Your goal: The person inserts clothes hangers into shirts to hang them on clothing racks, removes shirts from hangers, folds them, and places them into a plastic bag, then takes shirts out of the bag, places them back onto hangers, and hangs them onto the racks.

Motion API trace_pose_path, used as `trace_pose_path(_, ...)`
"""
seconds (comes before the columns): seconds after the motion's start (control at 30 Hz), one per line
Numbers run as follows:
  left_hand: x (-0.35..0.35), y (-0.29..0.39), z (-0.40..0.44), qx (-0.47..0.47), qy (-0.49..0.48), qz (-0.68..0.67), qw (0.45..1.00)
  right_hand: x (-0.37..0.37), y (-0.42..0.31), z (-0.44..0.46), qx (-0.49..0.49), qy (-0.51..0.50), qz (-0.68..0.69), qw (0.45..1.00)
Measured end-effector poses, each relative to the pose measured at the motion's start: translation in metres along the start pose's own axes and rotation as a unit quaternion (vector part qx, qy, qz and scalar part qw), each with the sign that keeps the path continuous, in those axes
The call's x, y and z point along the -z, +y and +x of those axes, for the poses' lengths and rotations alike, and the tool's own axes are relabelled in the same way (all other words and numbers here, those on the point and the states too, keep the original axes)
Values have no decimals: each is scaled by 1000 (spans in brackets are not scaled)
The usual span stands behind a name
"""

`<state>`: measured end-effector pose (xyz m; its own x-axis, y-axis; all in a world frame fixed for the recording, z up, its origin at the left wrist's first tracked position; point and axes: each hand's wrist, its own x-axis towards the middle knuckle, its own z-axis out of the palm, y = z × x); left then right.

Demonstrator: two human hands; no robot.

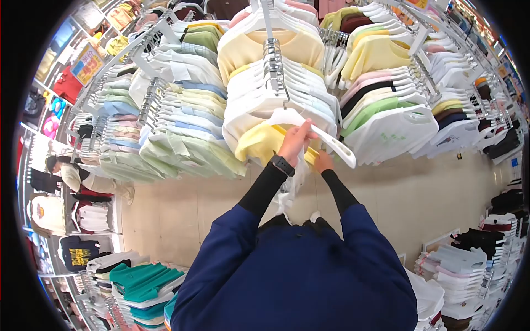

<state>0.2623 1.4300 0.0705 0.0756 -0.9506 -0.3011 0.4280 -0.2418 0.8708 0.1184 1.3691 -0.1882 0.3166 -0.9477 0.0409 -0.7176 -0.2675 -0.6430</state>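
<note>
A white hanger (337,146) hangs at the front end of the middle rack's metal arm (272,60). My left hand (296,144), with a black watch at the wrist, is closed around its middle, below the hook. A yellow garment (259,142) drapes from the hanger's left side, while the right arm of the hanger is bare. Lower and to the right, my right hand (323,161) pinches yellow fabric of that garment. Directly behind are white shirts (254,83) on hangers.
Racks of light green shirts (187,154) stand to the left, and white and green shirts (392,127) to the right. A person (72,174) bends at the far left. Behind, teal clothes (144,281) hang at lower left. Tan floor (176,212) shows between racks.
</note>
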Motion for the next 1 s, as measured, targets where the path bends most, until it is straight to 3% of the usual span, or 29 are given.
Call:
trace_pose_path(0.1,-18,15,-10,19,-16,-27,999,-3,24,4,-1,24,-101,995)
trace_pose_path(0.2,-27,19,-12,30,-22,-70,997,9,10,-2,-86,-97,-102,986)
trace_pose_path(0.23,-31,20,-11,33,-22,-86,996,6,14,-2,-65,-130,-144,979)
trace_pose_path(0.33,-38,24,-13,29,-19,-98,995,-2,37,-16,-108,-152,-113,976)
trace_pose_path(0.47,-42,25,-14,59,-6,-115,992,20,86,-45,-181,-214,-167,945)
trace_pose_path(0.5,-40,25,-14,69,3,-108,992,16,115,-52,-237,-186,-141,943)
trace_pose_path(0.57,-36,23,-11,60,30,-76,995,-5,185,-43,-250,-255,-74,931)
trace_pose_path(0.6,-31,15,-6,45,47,-53,996,2,187,-47,-289,-241,71,924)
trace_pose_path(0.67,-21,-5,9,-10,95,-12,995,16,191,-54,-371,-188,358,836)
trace_pose_path(0.77,1,-28,40,-95,171,38,980,98,136,-57,-305,-269,452,794)
trace_pose_path(0.87,10,-33,53,-113,183,65,974,192,71,-66,-163,-319,400,844)
trace_pose_path(0.97,-12,-30,31,-76,261,108,956,272,12,-80,-173,-357,425,813)
trace_pose_path(1.0,-6,-45,28,-79,226,104,965,293,-2,-85,-170,-354,447,804)
